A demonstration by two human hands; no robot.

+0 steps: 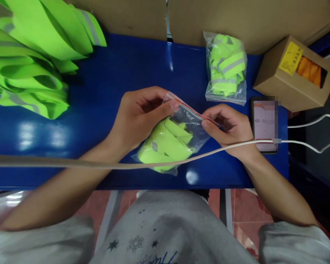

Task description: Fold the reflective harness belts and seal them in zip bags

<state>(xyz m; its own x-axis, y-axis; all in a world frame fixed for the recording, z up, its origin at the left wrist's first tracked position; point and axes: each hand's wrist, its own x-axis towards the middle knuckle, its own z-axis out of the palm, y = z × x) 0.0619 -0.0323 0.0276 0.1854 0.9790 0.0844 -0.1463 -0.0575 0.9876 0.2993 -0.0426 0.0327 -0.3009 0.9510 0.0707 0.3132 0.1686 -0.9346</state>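
Observation:
Between my hands is a clear zip bag [198,135] with a red line along its top edge. A folded neon-yellow fabric band [167,145] with a grey patch lies inside it. My left hand [145,115] pinches the bag's left top corner, thumb on the near side. My right hand [228,123] pinches the same red-lined edge at its right end. The bag's lower part is close to the blue table [104,124]; I cannot tell if it rests there.
Loose neon-green reflective bands [44,51] are heaped at the left. A packed bag of bands [227,66] lies at the back right, near a cardboard box [291,80] with orange contents and a phone [265,126]. A white cable [143,166] crosses the view in front.

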